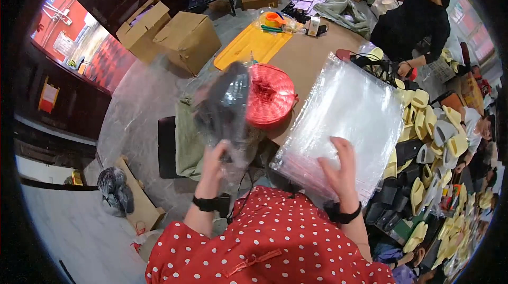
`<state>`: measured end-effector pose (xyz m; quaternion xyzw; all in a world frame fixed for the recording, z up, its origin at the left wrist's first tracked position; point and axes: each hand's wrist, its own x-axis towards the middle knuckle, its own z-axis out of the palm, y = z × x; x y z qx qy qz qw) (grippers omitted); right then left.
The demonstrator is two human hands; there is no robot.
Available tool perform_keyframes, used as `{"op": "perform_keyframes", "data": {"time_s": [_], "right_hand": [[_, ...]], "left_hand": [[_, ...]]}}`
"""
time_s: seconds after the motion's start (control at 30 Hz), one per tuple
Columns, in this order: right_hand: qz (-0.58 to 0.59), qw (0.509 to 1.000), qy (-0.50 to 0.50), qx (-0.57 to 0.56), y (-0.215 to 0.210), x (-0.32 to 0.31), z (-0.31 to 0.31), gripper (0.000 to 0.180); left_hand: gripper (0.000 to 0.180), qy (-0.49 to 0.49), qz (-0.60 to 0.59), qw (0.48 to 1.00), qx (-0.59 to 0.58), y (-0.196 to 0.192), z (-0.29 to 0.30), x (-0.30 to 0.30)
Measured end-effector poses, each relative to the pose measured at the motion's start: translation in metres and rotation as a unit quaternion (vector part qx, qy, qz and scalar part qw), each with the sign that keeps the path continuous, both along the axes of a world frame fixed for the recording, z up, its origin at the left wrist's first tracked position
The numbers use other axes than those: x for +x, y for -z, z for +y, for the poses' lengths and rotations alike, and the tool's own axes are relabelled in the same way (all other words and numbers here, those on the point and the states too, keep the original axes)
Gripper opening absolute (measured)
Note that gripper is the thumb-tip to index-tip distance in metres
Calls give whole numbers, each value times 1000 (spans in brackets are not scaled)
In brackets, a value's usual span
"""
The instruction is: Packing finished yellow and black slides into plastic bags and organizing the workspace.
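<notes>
My left hand (pixel 215 161) grips the lower end of a clear plastic bag with dark slippers (pixel 225 105) inside. The bag is smeared by motion, held up left of the table. Fingers spread, my right hand (pixel 341 170) hovers over or rests on the near part of a stack of clear plastic bags (pixel 346 109); whether it touches them I cannot tell. It holds nothing. A round bundle of red plastic twine (pixel 271 96) sits just right of the bagged slippers, which partly cover its left side.
Many pale yellow, grey and black slippers (pixel 418 120) crowd the table's right side. A co-worker in black (pixel 413 19) stands at the far right. A yellow tray (pixel 254 43) and tape roll (pixel 273 19) lie at the back. Cardboard boxes (pixel 189 40) stand on the floor at left.
</notes>
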<state>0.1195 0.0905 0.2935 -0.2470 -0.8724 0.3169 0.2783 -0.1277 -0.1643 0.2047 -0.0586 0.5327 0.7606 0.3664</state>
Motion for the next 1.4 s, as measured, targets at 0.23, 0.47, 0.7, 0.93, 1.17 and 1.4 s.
{"op": "perform_keyframes", "data": {"time_s": [0.23, 0.47, 0.7, 0.93, 1.17, 1.4], "right_hand": [[-126, 967, 211, 63, 59, 33, 12, 55], [-151, 949, 266, 79, 95, 36, -1, 56], [-141, 937, 307, 88, 78, 39, -6, 50], [80, 952, 294, -4, 51, 111, -5, 37], [70, 724, 686, -14, 163, 333, 33, 35], [-122, 720, 673, -116, 253, 394, 84, 71]], "left_hand": [[34, -115, -208, 967, -92, 112, -103, -120], [61, -30, 175, 938, -297, 98, 11, -147], [42, 262, 744, 614, 6, -65, 172, 6], [70, 498, 748, 438, -17, -36, 224, 128], [77, 499, 746, 432, -88, -23, 223, 140], [77, 480, 742, 454, -112, -15, 222, 145]]}}
